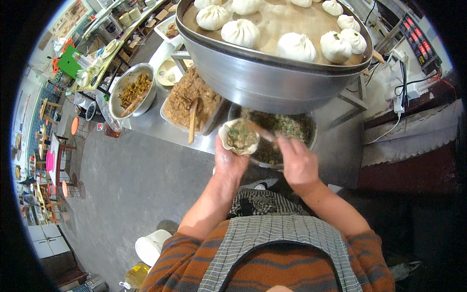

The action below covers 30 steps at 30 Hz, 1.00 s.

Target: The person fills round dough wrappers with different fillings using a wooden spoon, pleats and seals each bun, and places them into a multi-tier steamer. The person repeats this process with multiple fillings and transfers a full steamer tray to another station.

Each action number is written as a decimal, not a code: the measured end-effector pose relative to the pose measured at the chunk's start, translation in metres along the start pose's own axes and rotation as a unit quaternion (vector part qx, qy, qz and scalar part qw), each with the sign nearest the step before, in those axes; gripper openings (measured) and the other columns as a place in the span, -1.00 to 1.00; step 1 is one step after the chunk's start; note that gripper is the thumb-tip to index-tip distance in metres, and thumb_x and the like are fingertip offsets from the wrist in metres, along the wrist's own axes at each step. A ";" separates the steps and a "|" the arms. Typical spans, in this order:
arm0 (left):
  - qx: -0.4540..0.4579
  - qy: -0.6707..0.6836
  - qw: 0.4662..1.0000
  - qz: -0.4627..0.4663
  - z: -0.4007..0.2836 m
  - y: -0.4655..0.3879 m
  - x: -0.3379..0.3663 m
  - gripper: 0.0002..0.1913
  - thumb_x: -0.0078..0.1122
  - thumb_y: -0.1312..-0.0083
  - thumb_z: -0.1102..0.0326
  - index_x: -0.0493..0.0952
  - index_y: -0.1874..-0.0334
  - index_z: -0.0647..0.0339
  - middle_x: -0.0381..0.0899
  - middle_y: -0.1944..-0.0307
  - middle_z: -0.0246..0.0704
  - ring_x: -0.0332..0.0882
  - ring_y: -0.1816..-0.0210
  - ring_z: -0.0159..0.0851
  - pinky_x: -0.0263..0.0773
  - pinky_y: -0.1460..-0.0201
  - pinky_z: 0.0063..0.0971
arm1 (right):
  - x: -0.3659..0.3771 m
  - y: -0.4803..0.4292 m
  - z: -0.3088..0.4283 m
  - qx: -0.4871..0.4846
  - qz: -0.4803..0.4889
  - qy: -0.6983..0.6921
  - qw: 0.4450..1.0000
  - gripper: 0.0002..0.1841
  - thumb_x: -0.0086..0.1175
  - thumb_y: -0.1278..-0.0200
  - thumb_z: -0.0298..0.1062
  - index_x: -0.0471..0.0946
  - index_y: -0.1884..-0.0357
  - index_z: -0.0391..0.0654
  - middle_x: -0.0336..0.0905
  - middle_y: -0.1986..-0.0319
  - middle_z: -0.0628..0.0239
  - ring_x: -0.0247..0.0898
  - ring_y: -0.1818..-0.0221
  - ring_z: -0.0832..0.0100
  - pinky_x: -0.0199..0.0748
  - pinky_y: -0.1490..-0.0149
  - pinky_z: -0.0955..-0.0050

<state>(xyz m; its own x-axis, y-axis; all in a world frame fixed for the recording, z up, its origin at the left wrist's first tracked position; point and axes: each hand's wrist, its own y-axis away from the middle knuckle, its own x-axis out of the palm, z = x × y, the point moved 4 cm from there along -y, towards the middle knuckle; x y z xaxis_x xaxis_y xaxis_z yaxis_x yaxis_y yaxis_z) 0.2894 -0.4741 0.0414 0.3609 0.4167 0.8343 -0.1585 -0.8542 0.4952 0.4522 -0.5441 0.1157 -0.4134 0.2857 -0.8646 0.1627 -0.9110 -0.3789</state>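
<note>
Cupped in my left hand point(231, 160) is a round dough wrapper point(223, 140), its rim curling up around a mound of green-flecked filling point(240, 137). My right hand point(299, 158), blurred, grips a spatula or spoon point(263, 132) whose blurred far end reaches over the wrapper. Below both hands stands a metal bowl point(314, 137) of dark and green-flecked filling point(290, 127), partly covered by my hands and by the steamer above. Pleated white buns point(240, 33) sit spaced around the mesh liner point(268, 27) of the large round metal steamer point(270, 82).
Left of the bowl, a plastic tub point(166, 116) holds brown filling with a wooden spoon point(193, 122). Beyond it stands a metal bowl point(151, 93) of browned filling. At right are a red digital display point(417, 40) and cables point(400, 87). A white bucket point(149, 248) and an oil jug point(135, 274) stand behind left.
</note>
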 end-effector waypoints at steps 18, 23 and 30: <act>-0.021 -0.054 0.998 0.030 0.004 -0.001 -0.016 -0.54 -0.31 -0.56 0.03 0.44 -0.25 0.15 0.52 -0.21 -0.24 0.49 -0.22 -0.11 0.48 -0.25 -0.13 | 0.011 -0.008 -0.014 -0.042 0.017 -0.004 0.999 -0.49 -0.03 -0.15 -0.54 0.48 -0.21 -0.23 0.43 0.34 0.16 0.46 0.22 0.13 0.47 0.09 0.22; -0.029 -0.072 0.997 0.017 0.013 -0.002 -0.016 -0.54 -0.31 -0.56 0.04 0.44 -0.26 0.18 0.51 -0.22 -0.24 0.47 -0.23 -0.12 0.42 -0.30 -0.13 | 0.035 -0.004 -0.025 0.004 0.057 0.093 0.994 -0.47 0.00 -0.15 -0.49 0.44 -0.25 -0.23 0.48 0.31 0.16 0.51 0.18 0.13 0.57 0.12 0.19; -0.061 -0.044 0.996 0.057 0.005 0.007 -0.010 -0.47 -0.33 -0.55 -0.02 0.39 -0.30 0.22 0.50 -0.23 -0.16 0.48 -0.23 0.00 0.39 -0.33 -0.02 | 0.048 -0.014 -0.069 0.071 0.173 0.214 0.959 -0.70 0.03 -0.26 -0.38 0.57 -0.01 -0.19 0.60 0.19 0.12 0.55 0.12 0.11 0.53 0.10 0.17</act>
<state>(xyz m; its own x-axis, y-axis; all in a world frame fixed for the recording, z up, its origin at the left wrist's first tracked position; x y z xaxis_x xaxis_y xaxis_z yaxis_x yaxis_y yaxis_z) 0.2892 -0.4856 0.0346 0.4122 0.2867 0.8648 -0.3119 -0.8474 0.4297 0.4916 -0.4975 0.0570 0.0533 0.0270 -0.9982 0.0884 -0.9958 -0.0222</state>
